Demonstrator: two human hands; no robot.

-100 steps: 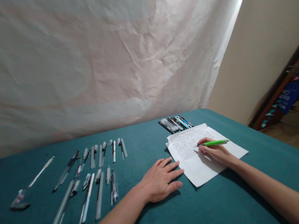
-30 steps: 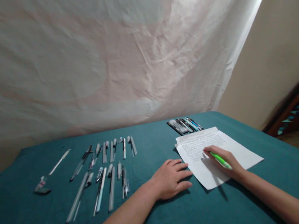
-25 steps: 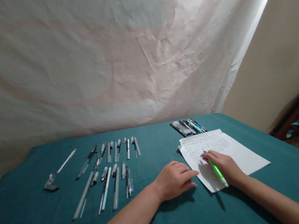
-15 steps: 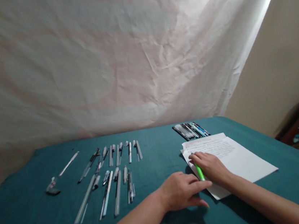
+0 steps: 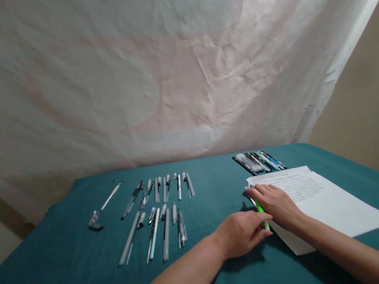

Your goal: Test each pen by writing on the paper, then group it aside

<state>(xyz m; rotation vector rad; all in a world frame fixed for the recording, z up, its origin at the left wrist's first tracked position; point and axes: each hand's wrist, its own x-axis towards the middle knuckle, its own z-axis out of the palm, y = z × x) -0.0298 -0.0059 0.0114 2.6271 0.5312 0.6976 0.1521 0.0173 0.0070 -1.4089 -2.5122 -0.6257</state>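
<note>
A bright green pen [image 5: 259, 208] lies slanted between my hands at the left edge of the written sheets [image 5: 335, 207]. My right hand [image 5: 275, 201] is closed around its far part, the fingers covering much of it, and the wrist passes over the paper. At the near end, the thumb and forefinger of my left hand [image 5: 244, 234] pinch the same pen. Handwriting fills several lines on the upper part of the top sheet.
To the left, dismantled pens [image 5: 166, 232] with clear barrels, caps and refills lie in two rows. A white stick-like piece [image 5: 110, 196] and a small clear-and-black object [image 5: 94, 222] are farther left. Several pens [image 5: 259, 162] lie side by side behind the paper on the green cloth [image 5: 69, 258].
My left hand's spread fingers have closed on the near end of the green pen. My right hand keeps its hold. The view has turned left, shifting everything rightward.
</note>
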